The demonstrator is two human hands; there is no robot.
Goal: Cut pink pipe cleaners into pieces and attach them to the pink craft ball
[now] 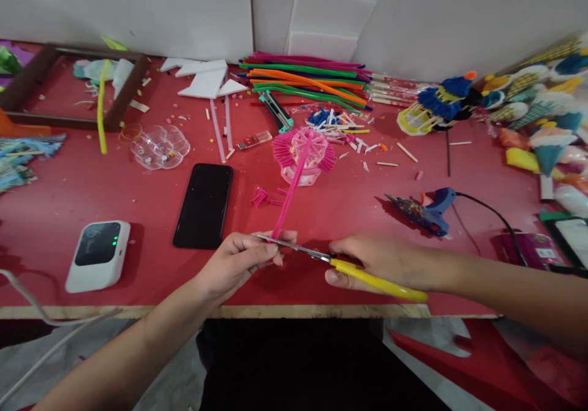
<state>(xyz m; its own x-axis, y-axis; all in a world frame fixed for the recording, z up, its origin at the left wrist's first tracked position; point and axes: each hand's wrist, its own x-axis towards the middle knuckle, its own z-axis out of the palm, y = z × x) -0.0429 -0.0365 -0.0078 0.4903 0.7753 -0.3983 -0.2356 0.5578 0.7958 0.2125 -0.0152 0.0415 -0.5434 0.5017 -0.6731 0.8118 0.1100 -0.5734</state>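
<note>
My left hand pinches the near end of a long pink straw that slants up and away over the red table. My right hand is closed round the yellow handles of a pair of scissors. The metal blades point left and lie against the straw right at my left fingertips. Behind the straw stands a round pink piece built from short straw bits. A few cut pink pieces lie loose beside it.
A black phone and a white device lie at the left. A blue glue gun with its cord rests at the right. Coloured straws, a cutter, a clear dish, a wooden frame and paper crafts fill the back.
</note>
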